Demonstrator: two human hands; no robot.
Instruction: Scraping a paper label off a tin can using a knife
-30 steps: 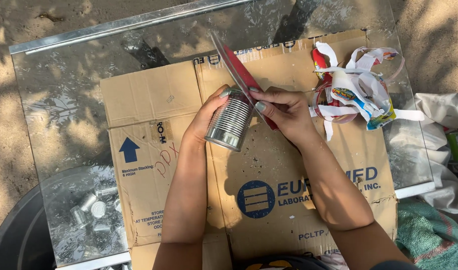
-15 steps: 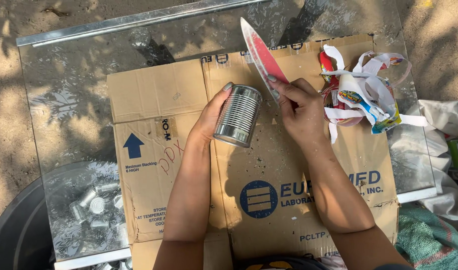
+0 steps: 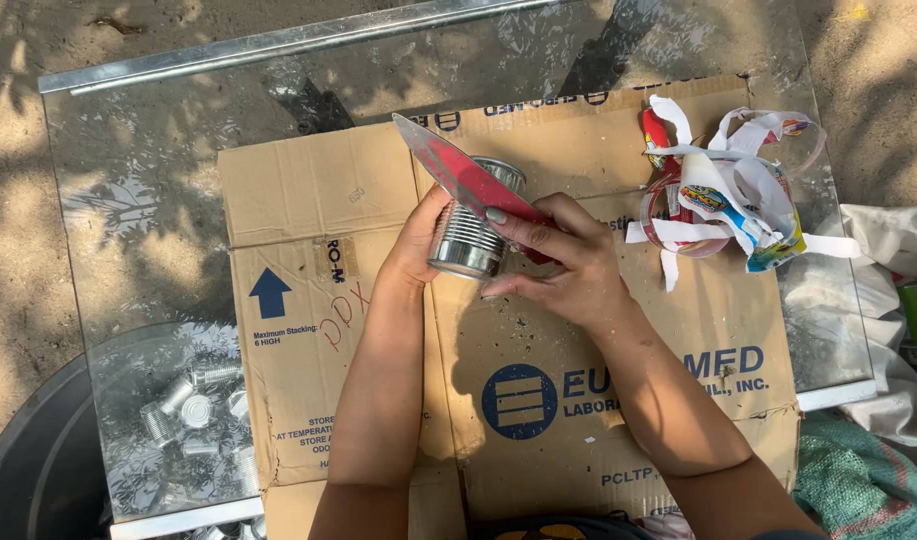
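left hand (image 3: 416, 243) wrapped round bare tin can (image 3: 474, 222), tilted on flattened cardboard (image 3: 309, 200), open end facing away. right hand (image 3: 569, 265) fingers clamped on red knife (image 3: 464, 180), blade lying across can's top, tip up-left.

The knife (image 3: 466, 178) handle is hidden inside the right hand (image 3: 564, 262); the black tub (image 3: 29, 470) runs off-frame.

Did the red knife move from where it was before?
Yes. The red knife swung left: its tip now lies over the tin can, pointing toward the cardboard's left flap.
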